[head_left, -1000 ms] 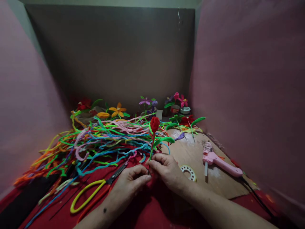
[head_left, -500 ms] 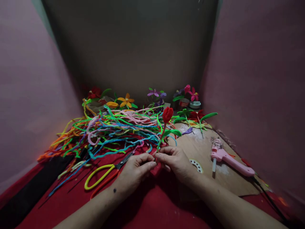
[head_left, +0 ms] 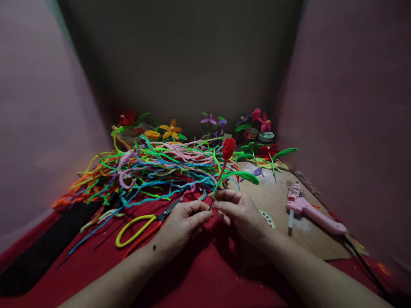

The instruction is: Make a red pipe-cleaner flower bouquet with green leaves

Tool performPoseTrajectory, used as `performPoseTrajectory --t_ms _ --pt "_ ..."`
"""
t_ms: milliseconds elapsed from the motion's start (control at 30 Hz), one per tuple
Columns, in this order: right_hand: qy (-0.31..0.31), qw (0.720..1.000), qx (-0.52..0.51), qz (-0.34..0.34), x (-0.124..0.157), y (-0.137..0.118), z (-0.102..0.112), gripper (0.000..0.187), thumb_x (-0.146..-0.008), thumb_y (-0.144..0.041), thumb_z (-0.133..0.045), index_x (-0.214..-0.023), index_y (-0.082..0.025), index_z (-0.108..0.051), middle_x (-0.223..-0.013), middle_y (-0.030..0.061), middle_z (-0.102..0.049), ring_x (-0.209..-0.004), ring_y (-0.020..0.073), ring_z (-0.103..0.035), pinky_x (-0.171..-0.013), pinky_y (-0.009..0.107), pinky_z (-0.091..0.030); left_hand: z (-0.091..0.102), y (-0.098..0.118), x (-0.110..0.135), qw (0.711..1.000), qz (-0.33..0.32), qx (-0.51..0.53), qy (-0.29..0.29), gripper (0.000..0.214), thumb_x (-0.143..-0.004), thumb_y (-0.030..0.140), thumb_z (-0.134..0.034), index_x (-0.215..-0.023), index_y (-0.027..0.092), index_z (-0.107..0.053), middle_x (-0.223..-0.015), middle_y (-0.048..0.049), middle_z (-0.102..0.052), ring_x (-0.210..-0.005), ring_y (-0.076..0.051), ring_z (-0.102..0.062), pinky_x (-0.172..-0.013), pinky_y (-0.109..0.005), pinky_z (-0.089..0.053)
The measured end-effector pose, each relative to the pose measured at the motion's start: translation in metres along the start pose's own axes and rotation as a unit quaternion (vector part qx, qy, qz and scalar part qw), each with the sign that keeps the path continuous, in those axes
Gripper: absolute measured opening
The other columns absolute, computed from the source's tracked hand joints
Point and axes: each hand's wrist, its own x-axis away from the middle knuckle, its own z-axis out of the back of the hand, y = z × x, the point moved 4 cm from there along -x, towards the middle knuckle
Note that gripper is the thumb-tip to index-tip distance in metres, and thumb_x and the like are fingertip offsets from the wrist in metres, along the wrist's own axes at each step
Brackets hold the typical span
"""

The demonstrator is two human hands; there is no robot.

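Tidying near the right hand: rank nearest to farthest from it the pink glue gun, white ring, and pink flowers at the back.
From the right hand, pinching the red pipe-cleaner flower:
1. Flat white ring, just right, on the wooden board.
2. Pink plastic glue gun, farther right.
3. Pink pipe-cleaner flowers, far back.

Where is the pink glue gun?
In the head view the glue gun lies on the brown board at the right, beyond the right hand pinching the red flower, near a white ring.
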Motion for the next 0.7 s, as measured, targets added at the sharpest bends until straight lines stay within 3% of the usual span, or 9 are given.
performPoseTrajectory --t_ms 167,433,700 --pt "0.038 0.998 0.056 0.009 0.0015 -0.0023 0.0028 0.024 -0.069 -0.036 -0.065 -0.072 -0.013 -0.06 -0.05 -0.0043 -0.051 -0.04 0.005 -0.037 -0.039 0.02 -0.025 -0.0005 0.0002 0.0003 1.0 0.012 0.017 0.001 0.023 -0.078 0.036 -0.056 -0.069 0.016 -0.053 -0.049 0.0062 -0.041 -0.042 -0.006 -0.033 -0.042 -0.019 -0.023" --pt "0.069 0.989 0.114 0.063 0.0024 -0.0075 0.0036 0.023 -0.077 -0.037 -0.058 -0.069 -0.015 -0.056 -0.052 -0.0056 -0.046 -0.044 0.0053 -0.035 -0.043 0.02 -0.027 0.0003 -0.0029 -0.001 0.998 0.031 0.045 0.021 0.021 -0.077 0.034 -0.057 -0.068 0.015 -0.053 -0.046 0.0062 -0.044 -0.038 -0.004 -0.034 -0.038 -0.017 -0.024" --pt "0.04 0.995 0.075 0.056 0.0022 -0.0069 -0.0004 0.022 -0.078 -0.036 -0.058 -0.07 -0.016 -0.057 -0.049 -0.005 -0.046 -0.042 0.0066 -0.036 -0.042 0.021 -0.026 -0.003 -0.0087 -0.0016 0.993 0.038 0.11 -0.031 0.02 -0.076 0.033 -0.058 -0.067 0.016 -0.052 -0.043 0.0065 -0.044 -0.034 -0.004 -0.035 -0.035 -0.016 -0.026"
